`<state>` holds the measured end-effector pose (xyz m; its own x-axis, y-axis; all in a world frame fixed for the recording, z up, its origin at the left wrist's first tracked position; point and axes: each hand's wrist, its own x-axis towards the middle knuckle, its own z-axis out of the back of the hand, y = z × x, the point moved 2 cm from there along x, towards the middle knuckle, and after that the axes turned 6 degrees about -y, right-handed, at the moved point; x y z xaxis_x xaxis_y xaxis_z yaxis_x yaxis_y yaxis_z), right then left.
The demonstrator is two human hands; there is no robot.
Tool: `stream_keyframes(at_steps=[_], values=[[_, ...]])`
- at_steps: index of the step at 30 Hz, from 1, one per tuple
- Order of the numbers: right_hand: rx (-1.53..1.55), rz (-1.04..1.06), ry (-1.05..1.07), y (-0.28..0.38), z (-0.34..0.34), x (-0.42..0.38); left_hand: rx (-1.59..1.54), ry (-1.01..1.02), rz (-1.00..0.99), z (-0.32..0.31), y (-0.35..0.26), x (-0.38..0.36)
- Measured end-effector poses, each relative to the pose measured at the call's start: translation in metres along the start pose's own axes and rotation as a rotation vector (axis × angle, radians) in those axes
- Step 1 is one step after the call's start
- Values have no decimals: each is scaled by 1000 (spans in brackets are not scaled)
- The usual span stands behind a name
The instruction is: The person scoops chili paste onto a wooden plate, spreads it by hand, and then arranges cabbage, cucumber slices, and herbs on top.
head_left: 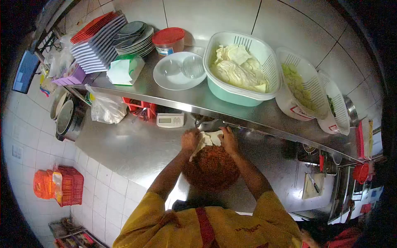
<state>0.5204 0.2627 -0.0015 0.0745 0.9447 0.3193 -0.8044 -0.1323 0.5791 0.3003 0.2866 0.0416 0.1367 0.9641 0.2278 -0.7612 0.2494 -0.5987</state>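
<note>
Both hands are closed at the far edge of a large round mass of reddish-brown, crumbly food (211,169) on the steel counter. My left hand (190,139) grips the left side of a pale, floppy sheet (211,139), which hangs down over the food's left edge. Across from it, my right hand (228,140) pinches the sheet's right side. Just beyond the hands, a round metal container (203,120) is partly hidden under the shelf. To its left stands a white digital scale (170,120).
The steel shelf (140,96) overhangs the counter behind my hands. On it are a green-and-white basket (240,97) of cabbage leaves, a white plate (180,85) and stacked dishes (97,47). At the right, a knife (315,184) lies on a cutting board (309,192).
</note>
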Motion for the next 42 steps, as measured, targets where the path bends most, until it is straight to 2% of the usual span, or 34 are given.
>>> stream_keyframes(at_steps=[2,5,8,10,11,12,14,15,16,17,18,19,20,22,24,27,28,31,32,35,36,39,42], values=[[-12,-26,3,22,24,1,26,20,21,0,-2,-1],[-220,-10,122,27,34,-3,46,33,-12,-13,14,0],[-269,6,20,48,44,-9,-4,24,-20,-16,22,-4],[53,205,456,99,100,-2,71,-33,-103,-2,12,-13],[322,286,721,144,149,9,136,-82,-177,21,-4,-19],[496,156,977,193,204,22,20,-85,-156,35,-12,-22],[604,315,1124,257,300,50,-110,-65,-112,55,-22,-32],[624,445,936,260,329,70,-124,-49,-87,63,-25,-40],[496,494,693,270,345,92,-136,-33,-60,71,-28,-46],[350,501,457,280,362,113,-216,-62,-85,79,-34,-51],[66,418,168,294,373,139,-297,-90,-108,85,-41,-56],[-228,786,-65,283,375,171,-379,-117,-131,90,-46,-61],[-442,679,-44,270,365,199,-417,-91,-102,93,-49,-64],[-242,249,44,242,331,247,-491,-43,-43,98,-54,-68],[-390,160,248,232,313,266,-500,-33,-27,111,-60,-75],[-244,217,172,227,308,278,-515,-55,-26,128,-55,-83],[-221,319,28,226,311,286,-523,-66,-27,133,-51,-85],[166,79,74,221,328,293,-611,-144,42,152,-41,-96],[8,231,-46,218,332,298,-552,-144,49,145,-24,-99],[42,243,-197,219,344,297,-567,-147,79,148,-9,-105],[143,160,-222,232,350,284,-570,-159,77,150,-8,-106],[134,211,-305,244,364,274,-572,-173,111,156,-10,-109],[-396,585,-754,245,361,267,-579,-153,188,156,-10,-112]])
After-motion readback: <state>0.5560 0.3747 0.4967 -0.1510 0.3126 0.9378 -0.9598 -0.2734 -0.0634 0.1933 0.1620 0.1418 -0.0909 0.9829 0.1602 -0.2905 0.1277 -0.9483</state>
